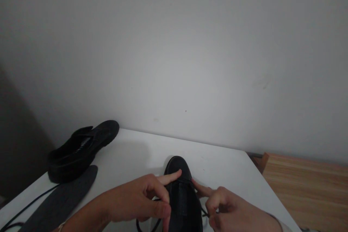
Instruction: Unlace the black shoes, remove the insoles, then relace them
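Note:
A black shoe (pixel 182 203) points away from me on the white table, its near part cut off by the bottom edge. My left hand (pixel 141 197) lies along its left side, index finger stretched over the toe cap, with thumb and other fingers pinched together. A black shoelace (pixel 139 224) loops below those fingers; the exact grip is partly hidden. On the right side, my right hand (pixel 231 206) touches the shoe near the toe seam with its index finger. Its remaining fingers are curled in at a dark lace end (pixel 204 213) coming from the shoe.
Another black shoe (pixel 78 152) with a raised tongue stands at the table's back left. A dark grey insole (pixel 65 195) and a loose black lace (pixel 29 204) lie before it. The white table (pixel 217 159) meets a pale wall; a wooden surface (pixel 307 188) is at right.

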